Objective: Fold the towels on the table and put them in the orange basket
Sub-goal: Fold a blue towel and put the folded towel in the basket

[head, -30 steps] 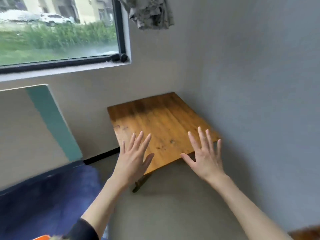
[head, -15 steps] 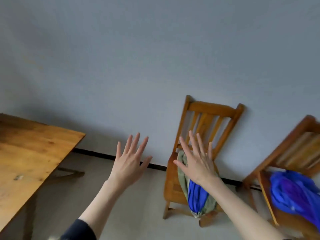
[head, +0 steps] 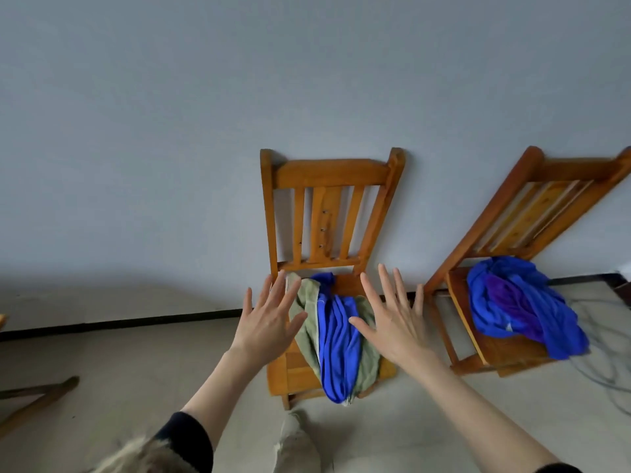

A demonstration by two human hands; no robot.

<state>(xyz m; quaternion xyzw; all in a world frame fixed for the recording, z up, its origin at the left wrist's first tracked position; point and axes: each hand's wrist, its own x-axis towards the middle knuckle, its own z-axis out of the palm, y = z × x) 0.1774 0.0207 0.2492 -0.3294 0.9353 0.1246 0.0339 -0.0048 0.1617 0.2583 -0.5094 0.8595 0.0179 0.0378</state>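
Pale wall [head: 170, 131] behind, tiled floor [head: 136, 363] below. Two wooden chairs against the wall: middle chair [head: 327, 172] with green towel [head: 305, 319] and blue towel [head: 338, 343] draped over the seat's front edge; right chair [head: 560, 186] with blue cloth [head: 519, 308] heaped on its seat. Left hand [head: 269, 322] and right hand [head: 392, 319] raised before the middle chair, fingers spread, each grip open and empty.

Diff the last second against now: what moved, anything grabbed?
The view swung right: table and window left the frame; two wooden chairs now fill it. The left hand and right hand hover in front of the nearer chair, over its blue and green cloth. Nothing grabbed. Unchanged: both hands open, fingers spread; blue cloth lies on the other chair.
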